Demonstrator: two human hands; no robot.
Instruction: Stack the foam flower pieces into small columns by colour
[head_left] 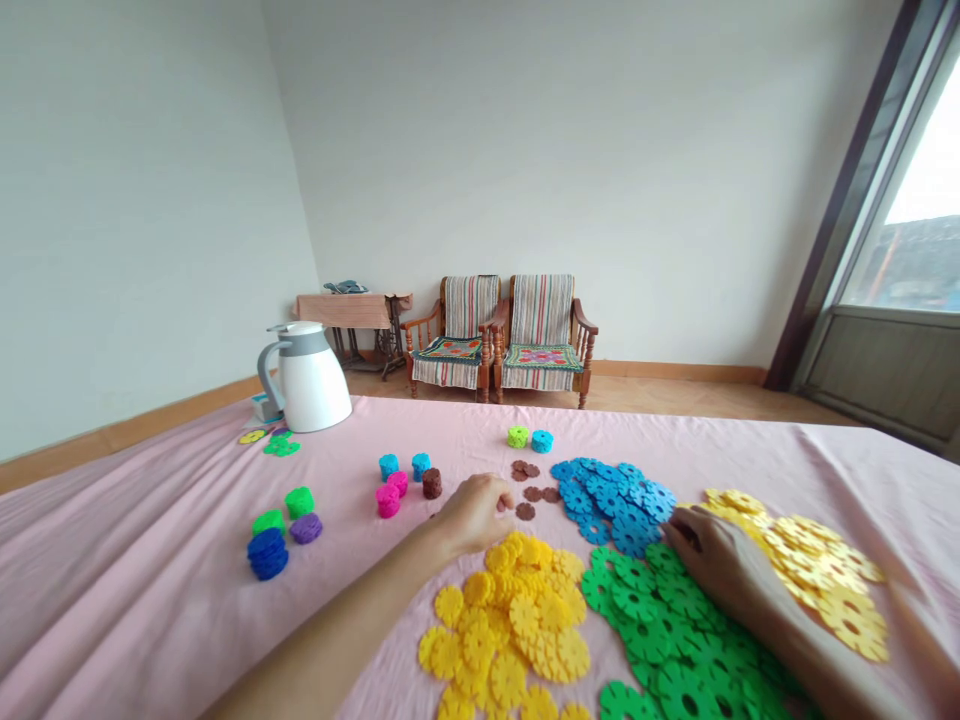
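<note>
My left hand (478, 512) is above the pink cloth with its fingers curled together, beside several loose brown snowflake discs (526, 511). Whatever its fingers may hold is hidden. To its left stands a stack of brown discs (432, 484). A pile of yellow discs (517, 610) spreads just below that hand. My right hand (697, 548) rests with curled fingers at the border of the blue disc pile (611, 500) and the green disc pile (667, 620). Its fingertips are partly hidden, and nothing shows in its grasp.
Small stacks in pink (388, 500), purple (306, 528) and dark blue (268, 553) stand on the left. Lime (517, 437) and light blue (542, 441) stacks sit at the back. A white jug (311, 380) stands far left. Paler yellow discs (814, 560) lie right.
</note>
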